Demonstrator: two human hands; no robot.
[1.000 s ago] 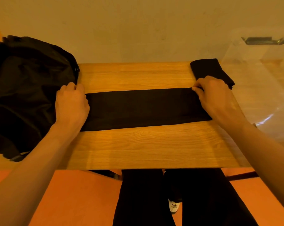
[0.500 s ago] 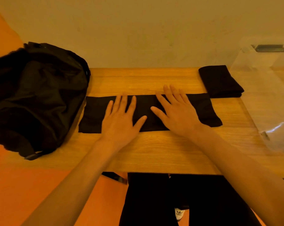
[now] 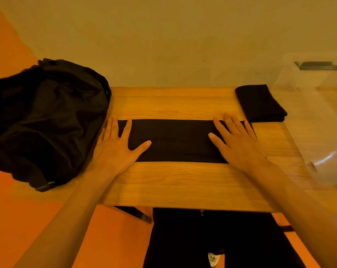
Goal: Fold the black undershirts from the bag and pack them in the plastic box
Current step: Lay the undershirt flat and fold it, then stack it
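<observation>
1. Black undershirt [image 3: 175, 140], in work. It is folded to a long narrow band and lies flat across the middle of the wooden table [image 3: 183, 182], running left to right.
2. Left hand [image 3: 115, 149]. It lies flat on the band's left end with the fingers straight and spread. It presses and grasps nothing, and the outer fingers reach onto bare wood just beside the bag.
3. Right hand [image 3: 239, 144]. It lies the same way on the band's right end, palm down, fingers splayed, nothing pinched.
4. Folded undershirt [image 3: 260, 103]. This is a compact bundle at the table's far right corner, just beyond the band's right end. It sits next to the box, not in it.
5. Bag [image 3: 47, 117]. It is black, soft and slumped at the left, overhanging the table's left edge.
6. Plastic box [image 3: 308, 105]. It is clear and stands at the right, with a dark latch on its far rim. We cannot tell its contents through the glare.
7. Handling, in our judgement:
   - The band is light, limp and not fragile.
   - Lifted at a single point, it would sag and its layers would slide apart.
   - We would pinch both corners of one end through all layers.
   - We would pin the other end flat and carry the held end over to meet it.
</observation>
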